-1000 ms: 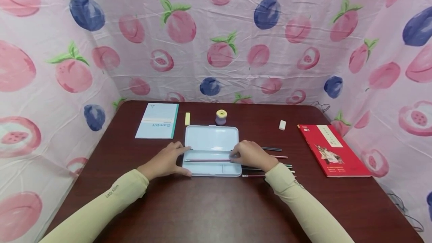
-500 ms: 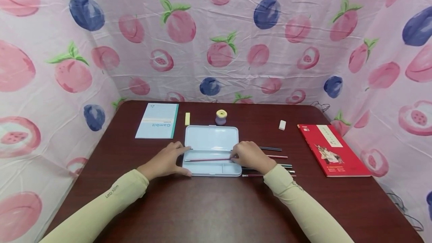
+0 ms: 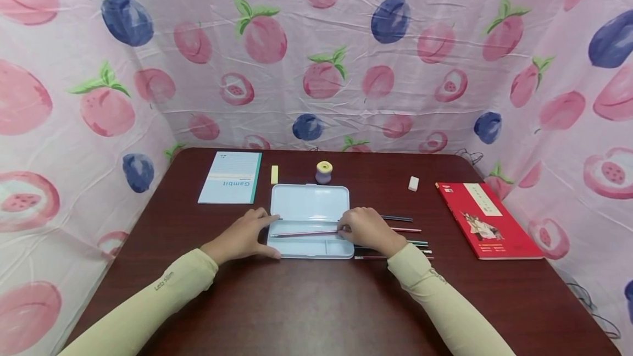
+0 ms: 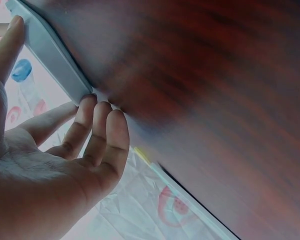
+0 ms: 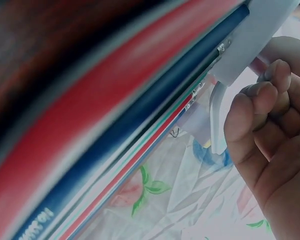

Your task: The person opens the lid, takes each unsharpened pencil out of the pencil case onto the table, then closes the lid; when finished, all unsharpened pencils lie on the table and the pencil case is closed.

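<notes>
A light blue pencil case lies open on the table, its lid laid back. My left hand spans the case's left end, thumb at the near corner and forefinger by the hinge. In the left wrist view the thumb and fingertips touch the case's wall. With curled fingers, my right hand pinches the right end of a red pencil. That pencil lies lengthwise over the case's long compartment, slightly slanted. Its held end is hidden by the fingers in the head view.
Several pencils lie right of the case, among them a dark blue pencil and a red one. Behind are a yellow block, a yellow-and-purple pot and a white eraser. A notebook lies left, a red book right.
The right hand has shifted very slightly, and the red pencil's right end has tipped a little toward the case's back. My left hand and the case stay put.
</notes>
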A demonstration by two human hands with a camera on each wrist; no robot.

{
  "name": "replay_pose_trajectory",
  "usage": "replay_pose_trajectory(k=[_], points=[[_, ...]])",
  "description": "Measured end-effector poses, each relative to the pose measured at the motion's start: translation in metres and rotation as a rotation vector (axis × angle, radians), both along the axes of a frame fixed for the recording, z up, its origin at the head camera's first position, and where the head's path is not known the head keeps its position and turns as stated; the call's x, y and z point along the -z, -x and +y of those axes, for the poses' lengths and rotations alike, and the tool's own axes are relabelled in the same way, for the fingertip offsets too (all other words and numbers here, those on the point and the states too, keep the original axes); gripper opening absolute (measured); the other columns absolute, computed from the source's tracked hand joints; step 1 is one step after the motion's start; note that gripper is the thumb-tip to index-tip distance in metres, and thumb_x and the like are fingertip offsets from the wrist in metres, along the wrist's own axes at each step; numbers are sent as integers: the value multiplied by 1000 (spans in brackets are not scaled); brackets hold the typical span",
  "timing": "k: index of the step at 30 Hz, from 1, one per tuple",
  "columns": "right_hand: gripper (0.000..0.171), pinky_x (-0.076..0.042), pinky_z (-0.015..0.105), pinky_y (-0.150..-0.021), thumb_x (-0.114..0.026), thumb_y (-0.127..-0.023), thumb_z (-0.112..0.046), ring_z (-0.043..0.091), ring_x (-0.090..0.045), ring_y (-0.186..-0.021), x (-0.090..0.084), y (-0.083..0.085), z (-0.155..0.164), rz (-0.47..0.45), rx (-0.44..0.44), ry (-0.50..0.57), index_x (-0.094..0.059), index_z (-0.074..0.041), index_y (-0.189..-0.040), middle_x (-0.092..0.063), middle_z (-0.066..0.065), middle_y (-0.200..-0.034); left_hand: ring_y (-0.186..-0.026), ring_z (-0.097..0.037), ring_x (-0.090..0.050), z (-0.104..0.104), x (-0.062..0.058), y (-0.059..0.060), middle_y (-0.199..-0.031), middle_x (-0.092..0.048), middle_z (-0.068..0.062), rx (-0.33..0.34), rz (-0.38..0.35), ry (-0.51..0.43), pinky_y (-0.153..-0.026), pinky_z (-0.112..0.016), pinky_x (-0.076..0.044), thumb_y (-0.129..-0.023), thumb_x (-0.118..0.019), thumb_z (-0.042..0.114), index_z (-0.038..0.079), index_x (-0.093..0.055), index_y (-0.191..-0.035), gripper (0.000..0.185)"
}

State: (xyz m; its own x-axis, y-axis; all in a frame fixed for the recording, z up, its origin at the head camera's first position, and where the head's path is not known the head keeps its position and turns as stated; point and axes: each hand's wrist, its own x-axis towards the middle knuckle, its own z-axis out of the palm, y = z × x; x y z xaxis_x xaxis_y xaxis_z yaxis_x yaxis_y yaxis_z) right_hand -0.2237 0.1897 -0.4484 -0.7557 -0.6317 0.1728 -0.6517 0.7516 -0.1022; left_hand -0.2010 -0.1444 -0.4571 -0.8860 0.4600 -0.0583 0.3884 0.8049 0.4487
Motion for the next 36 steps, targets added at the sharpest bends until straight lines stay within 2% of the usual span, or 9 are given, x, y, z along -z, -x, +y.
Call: replay_pose_trajectory(k=[3,9,14,23,29,36], points=[[4,-51,24,-63,-86,-88,-13,3,-55,-64,-2,-2,1,-2,5,4,-85,-15,-91,-77,-3,-82,-110,-21,-51,0,0,0,-124,-60,-7,-3,-1,1,-92,-38,-52,-74,-94,58,15,-56,-156,101],[7,-59,28,-70,-87,-89,-16,7,-68,-73,-6,-7,2,23,7,12,-86,-14,-95,-81,-1,-89,-111,-21,-51,0,-2,-1,-125,-60,-7,-6,-7,-3,-93,-39,-52,-74,-94,58,14,-56,-156,101],[7,-60,29,-71,-88,-87,-15,8,-72,-76,-10,-11,7,49,10,34,-86,-14,-94,-81,-1,-91,-111,-21,-51,0,-3,-2,-125,-60,-7,-4,-8,-4,-93,-39,-53,-74,-94,57,14,-56,-156,100],[9,-59,30,-70,-89,-87,-16,10,-70,-75,-13,-15,22,64,46,69,-86,-15,-95,-80,-2,-90,-113,-21,-51,1,-4,-2,-126,-60,-7,-18,-25,-5,-94,-39,-53,-75,-94,56,15,-55,-157,100],[8,-55,28,-67,-89,-87,-16,7,-65,-70,-14,-18,36,35,70,102,-86,-16,-94,-78,-3,-85,-112,-22,-51,2,-6,-3,-126,-61,-9,-14,-19,-4,-94,-40,-53,-75,-95,55,13,-56,-156,100],[9,-58,33,-71,-90,-86,-15,8,-68,-74,-14,-24,55,42,91,129,-85,-17,-93,-77,-6,-86,-111,-21,-51,2,-3,-2,-125,-60,-6,-16,-14,0,-93,-38,-52,-74,-94,57,15,-56,-156,100]])
